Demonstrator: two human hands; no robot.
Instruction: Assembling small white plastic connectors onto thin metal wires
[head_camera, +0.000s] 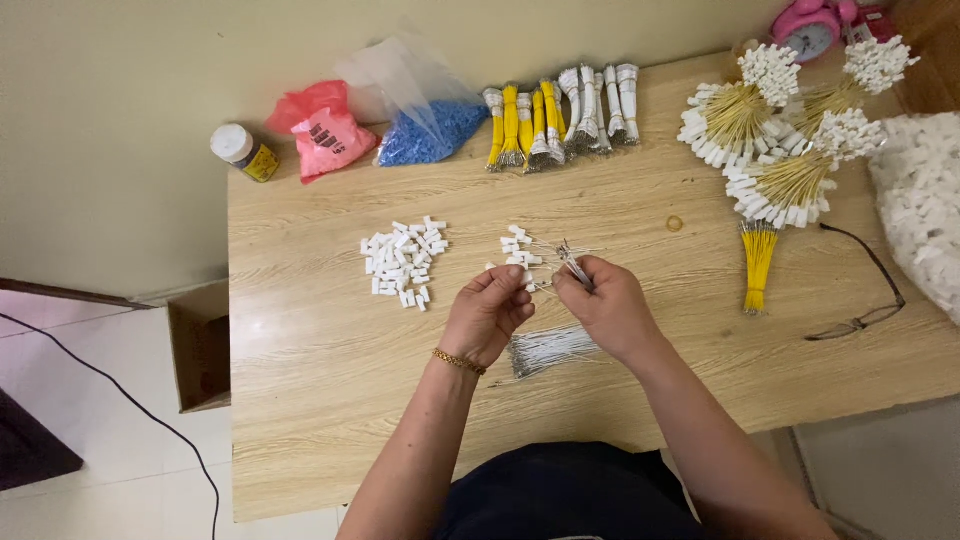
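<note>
My left hand is pinched shut on a small white connector. My right hand grips thin white wires, which run up and left over the table middle.

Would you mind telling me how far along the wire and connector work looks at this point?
Done: bundles of yellow wires with white connectors lie at the far right of the table. In hand: the left hand pinches a white connector while the right hand holds thin white wires. Left: a pile of loose connectors, a white wire bundle and tied bundles at the back.
</note>
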